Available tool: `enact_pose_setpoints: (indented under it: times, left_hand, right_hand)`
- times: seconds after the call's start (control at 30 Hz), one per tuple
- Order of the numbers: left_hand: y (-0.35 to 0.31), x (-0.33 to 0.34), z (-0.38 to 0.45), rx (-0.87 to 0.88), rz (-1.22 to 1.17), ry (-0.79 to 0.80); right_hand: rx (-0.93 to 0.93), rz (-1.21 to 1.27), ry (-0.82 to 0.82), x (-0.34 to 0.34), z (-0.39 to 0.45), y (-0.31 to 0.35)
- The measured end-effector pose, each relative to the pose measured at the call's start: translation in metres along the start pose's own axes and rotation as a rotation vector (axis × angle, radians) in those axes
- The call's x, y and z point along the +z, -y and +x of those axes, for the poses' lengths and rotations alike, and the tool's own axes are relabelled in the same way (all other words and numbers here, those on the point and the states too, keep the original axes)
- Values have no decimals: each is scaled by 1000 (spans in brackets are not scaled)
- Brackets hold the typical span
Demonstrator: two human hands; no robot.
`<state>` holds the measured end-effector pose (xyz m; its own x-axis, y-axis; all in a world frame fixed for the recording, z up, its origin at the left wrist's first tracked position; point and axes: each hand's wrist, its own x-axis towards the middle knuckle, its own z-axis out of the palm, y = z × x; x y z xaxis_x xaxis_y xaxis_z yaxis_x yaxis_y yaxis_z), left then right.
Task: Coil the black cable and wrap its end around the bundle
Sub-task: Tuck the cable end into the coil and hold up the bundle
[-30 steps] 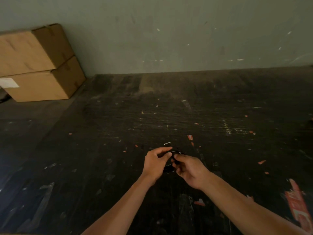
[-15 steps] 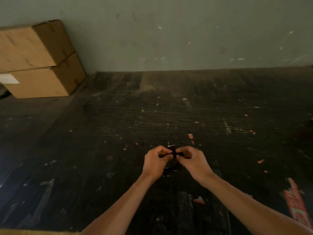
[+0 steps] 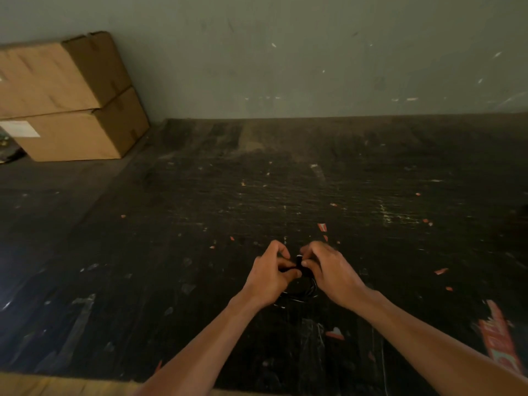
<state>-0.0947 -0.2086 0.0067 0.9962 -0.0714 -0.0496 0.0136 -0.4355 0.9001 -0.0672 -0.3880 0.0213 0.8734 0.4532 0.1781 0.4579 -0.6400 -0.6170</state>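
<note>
The black cable point(image 3: 303, 284) is a small coiled bundle held between both hands just above the dark tabletop. Its loops hang below the fingers and are hard to make out against the black surface. My left hand point(image 3: 270, 277) pinches the bundle from the left with thumb and fingers. From the right, my right hand point(image 3: 328, 274) pinches the top of the bundle, fingertips almost touching those of the left. A short black end sticks up between the fingertips. Most of the cable is hidden by the hands.
The scratched black tabletop point(image 3: 285, 195) is dotted with small red and white scraps. Two stacked cardboard boxes point(image 3: 65, 101) stand at the far left against the grey-green wall point(image 3: 314, 52). A torn red label point(image 3: 497, 344) lies near the right edge.
Both hands have drawn closer together at the top of the bundle, and the right hand's fingers have shifted over it. The hands stay in the same spot above the table.
</note>
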Motion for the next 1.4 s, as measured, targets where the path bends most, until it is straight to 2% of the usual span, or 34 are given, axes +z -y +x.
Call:
enact_pose_setpoints:
  times: [0.13,0.27,0.37,0.53,0.6,0.67,0.77,0.9,1.07,1.27,1.4]
  left_hand:
    - [0,-1,3,14,26,46]
    - [1,-1,4,22,25,69]
    - [1,1,6,24,7,58]
    - [9,-8,9,-40,-45,30]
    - [15,-12,9,-136,-138,14]
    - [20,-13,9,-268,-342,4]
    - [23,-13,14,-420,-583,-89]
    - [26,-13,30,-444,-488,-199]
    - [27,-17,58,-417,-375,-59]
    - [26,-19,107,-345,-52,-51]
    - [31,-20,132,-302,110,-18]
  right_hand:
    - [98,133,56,-2,1,1]
    - [145,148,51,-1,2,-1]
    - [205,158,35,-2,5,0]
    - [362,346,-51,-8,11,-5]
    - [415,412,-104,-9,16,-10]
    - [451,459,-123,-8,19,-14]
    - [511,508,-64,-4,23,-23]
    - [651,666,44,7,34,-35]
    - [756,756,-35,19,52,-52]
    - [745,619,-134,32,81,-66]
    - [712,429,-96,34,94,-71]
